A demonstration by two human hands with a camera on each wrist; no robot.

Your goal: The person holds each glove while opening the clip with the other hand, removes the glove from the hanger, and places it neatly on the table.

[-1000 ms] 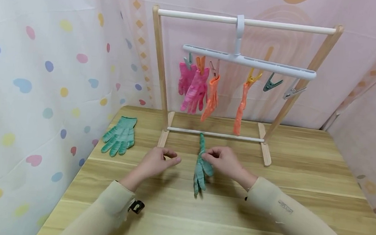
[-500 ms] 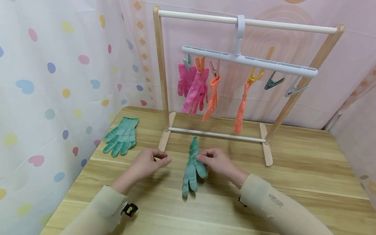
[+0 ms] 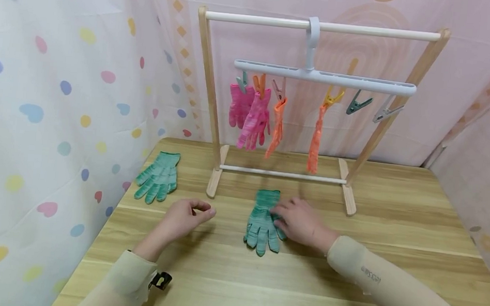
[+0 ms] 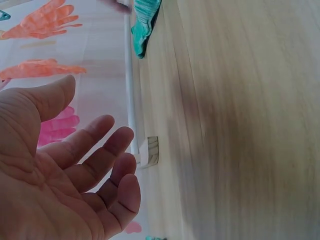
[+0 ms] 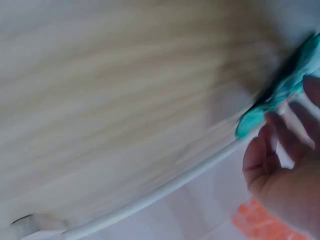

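In the head view a green knitted glove [image 3: 263,225] lies flat on the table, fingers toward me. My right hand [image 3: 299,221] is at its right side, covering part of the glove's thumb. The blurred right wrist view has my right hand [image 5: 287,165] with loosely bent fingers beside the green glove [image 5: 280,95]; firm contact cannot be made out. Left of the glove, my left hand [image 3: 183,218] hovers with nothing in it. Its fingers [image 4: 102,160] are relaxed in the left wrist view. A second green glove [image 3: 159,177] lies flat at the table's left.
A wooden rack [image 3: 209,86] with a white top bar stands behind. From it hangs a pale blue hanger [image 3: 326,77] with several clips. Pink gloves [image 3: 255,120] and orange gloves [image 3: 315,142] hang there. A dark green clip [image 3: 357,103] and a grey clip [image 3: 388,112] hold nothing.
The green glove, earlier pinched on edge by my right hand, has turned to lie flat. My right hand has shifted right; my left hand has drawn back left and toward me.
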